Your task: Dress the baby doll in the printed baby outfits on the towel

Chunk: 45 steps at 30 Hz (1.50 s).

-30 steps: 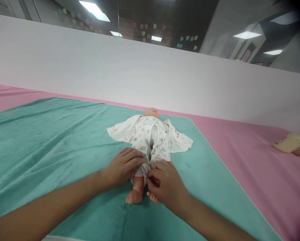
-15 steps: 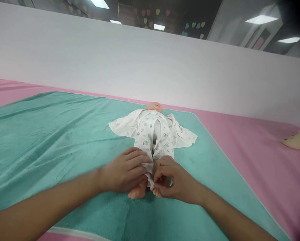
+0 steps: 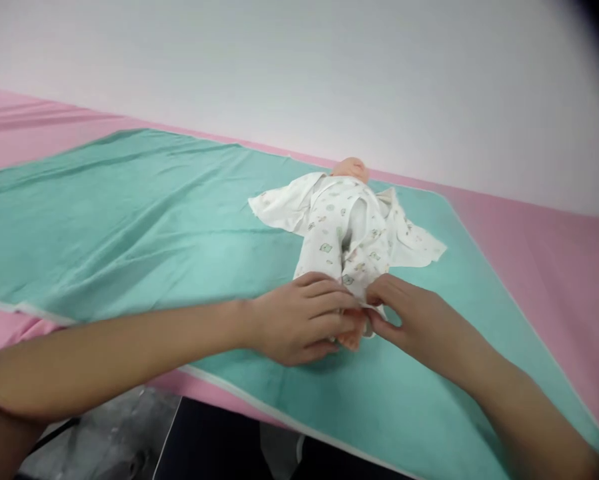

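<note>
At far left, we see a smooth pink sheet with shallow wrinkles under a soft, plush-looking teal blanket, edged in white and rippled in long diagonal folds. Below its near edge are a blurred grey floor and dark-clothed legs. Our bare left hand comes in next, fingers curved over the doll's lower legs; we cannot tell how firmly they close. The doll lies on its back on the blanket, right of centre, its round, smooth head toward the plain white wall. Its thin white cloth outfit, printed with small green and brown figures, spreads its sleeves flat like wings; a curved opening parts the front. One peach-coloured foot shows beneath our fingers. Just beside, our right hand pinches the outfit's loose hem between thumb and forefinger. Pink sheet continues at far right.
</note>
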{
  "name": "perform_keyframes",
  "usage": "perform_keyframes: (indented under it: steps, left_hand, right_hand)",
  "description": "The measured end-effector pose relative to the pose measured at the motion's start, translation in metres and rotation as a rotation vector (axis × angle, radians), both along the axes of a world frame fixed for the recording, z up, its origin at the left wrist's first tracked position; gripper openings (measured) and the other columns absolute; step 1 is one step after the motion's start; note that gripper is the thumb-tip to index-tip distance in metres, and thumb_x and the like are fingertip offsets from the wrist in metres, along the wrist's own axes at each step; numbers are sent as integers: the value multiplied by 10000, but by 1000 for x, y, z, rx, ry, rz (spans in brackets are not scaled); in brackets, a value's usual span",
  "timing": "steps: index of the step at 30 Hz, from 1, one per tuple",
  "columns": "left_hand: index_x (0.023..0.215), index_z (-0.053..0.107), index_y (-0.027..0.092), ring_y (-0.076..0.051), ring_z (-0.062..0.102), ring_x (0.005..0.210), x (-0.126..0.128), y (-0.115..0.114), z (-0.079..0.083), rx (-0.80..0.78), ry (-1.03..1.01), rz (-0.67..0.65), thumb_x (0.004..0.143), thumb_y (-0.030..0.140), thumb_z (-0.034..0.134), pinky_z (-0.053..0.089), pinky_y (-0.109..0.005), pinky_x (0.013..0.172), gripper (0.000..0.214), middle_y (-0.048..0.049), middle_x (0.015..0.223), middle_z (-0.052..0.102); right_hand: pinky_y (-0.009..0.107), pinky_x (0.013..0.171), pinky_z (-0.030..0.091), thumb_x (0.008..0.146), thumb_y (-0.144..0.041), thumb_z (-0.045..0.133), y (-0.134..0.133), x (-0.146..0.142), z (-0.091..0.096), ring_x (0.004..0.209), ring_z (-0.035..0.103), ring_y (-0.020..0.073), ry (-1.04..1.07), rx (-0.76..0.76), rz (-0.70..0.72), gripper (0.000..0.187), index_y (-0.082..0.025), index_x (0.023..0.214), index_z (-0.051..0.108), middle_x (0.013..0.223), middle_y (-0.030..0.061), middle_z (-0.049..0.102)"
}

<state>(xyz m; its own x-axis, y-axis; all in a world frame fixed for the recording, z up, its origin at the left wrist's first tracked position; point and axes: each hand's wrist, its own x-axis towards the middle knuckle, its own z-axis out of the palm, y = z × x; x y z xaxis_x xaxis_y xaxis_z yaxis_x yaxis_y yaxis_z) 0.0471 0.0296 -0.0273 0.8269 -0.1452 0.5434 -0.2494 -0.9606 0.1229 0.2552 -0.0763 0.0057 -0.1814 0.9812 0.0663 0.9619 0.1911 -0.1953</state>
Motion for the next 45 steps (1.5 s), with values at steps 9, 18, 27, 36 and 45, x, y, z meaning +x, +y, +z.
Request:
perform_keyframes:
  steps: [9, 18, 27, 36, 45]
  left_hand:
    - [1161, 460, 172, -212, 499, 1143, 3, 13, 1, -445, 15, 16, 886, 283, 487, 423, -389, 964, 298, -151, 1206, 532]
    - [876, 473, 173, -168, 544, 850, 14, 4, -5, -424, 3, 207, 827, 315, 559, 418, -342, 825, 173, -59, 914, 592]
    - [840, 441, 184, -143, 524, 759, 14, 0, 2, -629, 32, 262, 668, 76, 524, 430, -334, 778, 219, 1, 767, 545]
    - [994, 419, 200, -86, 533, 711, 10, 2, 4, -1160, 110, 6, 707, 25, 479, 454, -228, 623, 341, 16, 813, 533]
    - [993, 440, 197, -121, 535, 687, 12, -8, 3, -623, 120, 237, 782, 246, 554, 398, -361, 851, 245, 29, 754, 590]
  right_hand:
    - [248, 504, 416, 745, -240, 590, -5, -6, -5, 643, 582, 151, 394, 239, -325, 87, -226, 823, 554, 783, 6, 622]
    - [263, 632, 507, 812, -306, 590, -4, -29, -14, 805, 604, 165, 766, 77, -197, 185, -231, 973, 540, 882, 35, 602]
    - [284, 617, 455, 828, -199, 505, -1, -39, -22, 788, 555, 171, 283, 242, -30, 214, -232, 1037, 536, 885, 39, 554]
    - [302, 608, 440, 799, -189, 470, -8, -44, -27, 853, 601, 228, -13, 475, -113, 231, -216, 1015, 548, 968, 78, 635]
    - [259, 552, 448, 774, -147, 486, -11, -38, -17, 659, 604, 144, 395, 289, -184, 180, -244, 911, 551, 827, 8, 642]
